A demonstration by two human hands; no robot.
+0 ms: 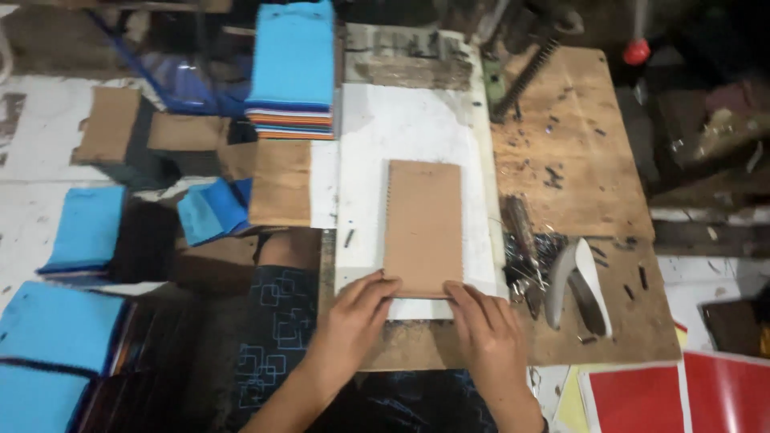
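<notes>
While both hands sit at the near edge of the work surface, the left hand (pixel 353 311) lies flat with fingers spread, fingertips on the bottom-left corner of a brown cardboard-covered pad (pixel 423 228); the right hand (pixel 484 327) lies flat too, fingers loosely together, pressing the bottom-right corner — neither pinches anything. The pad lies lengthwise on a white board (pixel 401 128), small holes along its left edge. Right of it, a plywood bench top (pixel 577 152) carries dark metal scraps (pixel 525 256) and a grey-white hand tool (pixel 577 285). Red sheets (pixel 682 397) lie at near right. Left, blue cloth-like covers (pixel 56 329) are stacked low, with loose brown cardboard pieces (pixel 281 183) beyond. Farthest back — a tall stack of blue and multicoloured sheets (pixel 293 68).
</notes>
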